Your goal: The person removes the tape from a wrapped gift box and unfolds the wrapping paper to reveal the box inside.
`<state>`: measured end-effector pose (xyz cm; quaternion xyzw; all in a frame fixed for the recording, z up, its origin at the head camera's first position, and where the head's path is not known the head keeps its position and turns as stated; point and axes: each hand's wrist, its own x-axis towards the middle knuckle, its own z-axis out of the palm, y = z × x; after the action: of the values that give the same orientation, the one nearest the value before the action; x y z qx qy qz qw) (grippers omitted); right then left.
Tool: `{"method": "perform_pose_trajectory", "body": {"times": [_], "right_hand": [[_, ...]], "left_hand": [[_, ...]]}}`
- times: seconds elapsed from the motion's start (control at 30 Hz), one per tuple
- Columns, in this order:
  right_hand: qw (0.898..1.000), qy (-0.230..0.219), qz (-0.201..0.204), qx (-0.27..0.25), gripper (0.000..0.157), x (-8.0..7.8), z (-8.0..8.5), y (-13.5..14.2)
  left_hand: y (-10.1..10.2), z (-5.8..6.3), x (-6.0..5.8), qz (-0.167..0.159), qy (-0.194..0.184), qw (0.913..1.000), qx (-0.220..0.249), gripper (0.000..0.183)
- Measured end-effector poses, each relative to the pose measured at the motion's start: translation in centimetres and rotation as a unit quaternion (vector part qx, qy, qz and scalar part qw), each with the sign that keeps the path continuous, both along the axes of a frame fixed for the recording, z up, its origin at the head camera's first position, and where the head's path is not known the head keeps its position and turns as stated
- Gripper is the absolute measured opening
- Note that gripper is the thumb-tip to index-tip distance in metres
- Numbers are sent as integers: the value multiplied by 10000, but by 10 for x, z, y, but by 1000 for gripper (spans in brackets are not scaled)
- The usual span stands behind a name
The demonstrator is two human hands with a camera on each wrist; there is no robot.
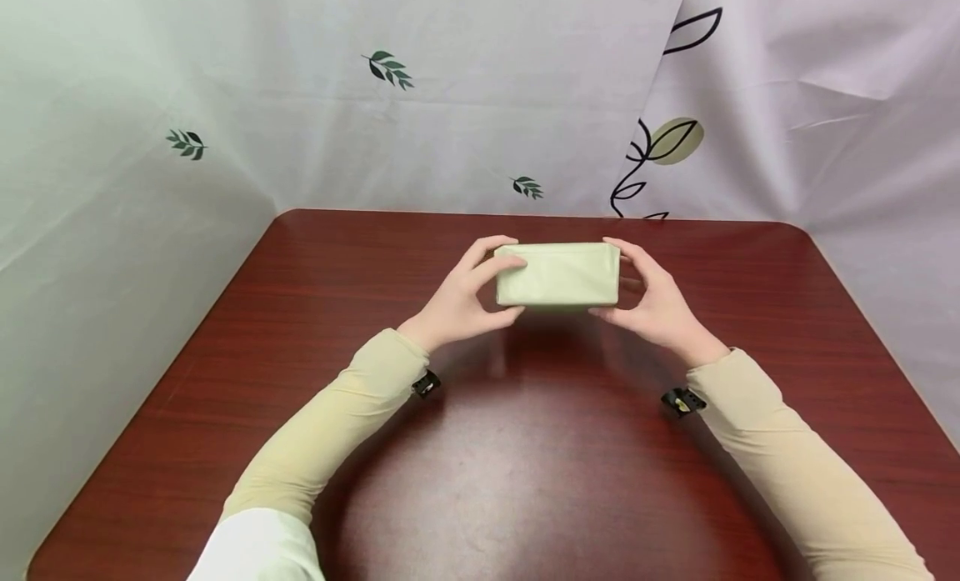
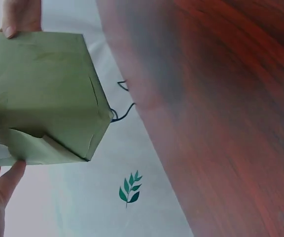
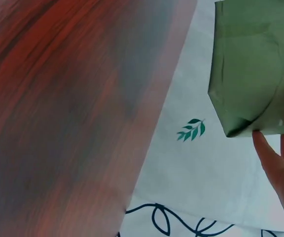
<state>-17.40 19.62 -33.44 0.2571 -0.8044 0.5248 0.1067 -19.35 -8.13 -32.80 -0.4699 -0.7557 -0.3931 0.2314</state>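
A small box wrapped in pale green paper (image 1: 558, 274) is held up over the table between both hands. My left hand (image 1: 465, 302) grips its left end, with fingers along the top and front and the thumb at the lower edge. At the opposite end my right hand (image 1: 663, 306) holds it, fingertips at the top corner and thumb underneath. In the left wrist view the wrapped box (image 2: 43, 69) shows a folded flap and shiny tape on its side. The right wrist view shows fingertips (image 3: 263, 143) against the lower edge of the box (image 3: 250, 64).
Below the hands spreads a reddish-brown wood-grain table (image 1: 300, 314) with rounded far corners. White curtains (image 1: 465, 106) with printed leaves hang behind it and along both sides. A small black device (image 1: 426, 384) sits under the left wrist, another black device (image 1: 682, 402) under the right.
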Motion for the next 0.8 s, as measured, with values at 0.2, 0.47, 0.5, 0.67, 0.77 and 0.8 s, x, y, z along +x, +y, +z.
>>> {"method": "perform_pose_trajectory", "body": {"times": [0.2, 0.47, 0.5, 0.67, 0.77, 0.8], "right_hand": [[9964, -246, 97, -806, 85, 3, 6, -1], [9779, -842, 208, -1901, 69, 3, 19, -2], [9761, -959, 108, -1945, 64, 3, 21, -3], [9637, -1829, -331, -1918, 34, 2, 26, -7], [9567, -2387, -370, -1624, 32, -1, 27, -6], [9543, -2542, -313, -1543, 35, -2, 26, -5]], "left_hand": [[0, 3, 2, -216, -959, 9922, 770, 73], [1, 5, 5, -16, -1597, 9825, 961, 61], [1, 6, 6, 65, -1756, 9795, 982, 60], [3, 11, 4, 534, -2969, 9482, 993, 57], [3, 12, 3, 831, -3591, 9259, 825, 55], [3, 11, 2, 883, -3774, 9184, 790, 54]]}}
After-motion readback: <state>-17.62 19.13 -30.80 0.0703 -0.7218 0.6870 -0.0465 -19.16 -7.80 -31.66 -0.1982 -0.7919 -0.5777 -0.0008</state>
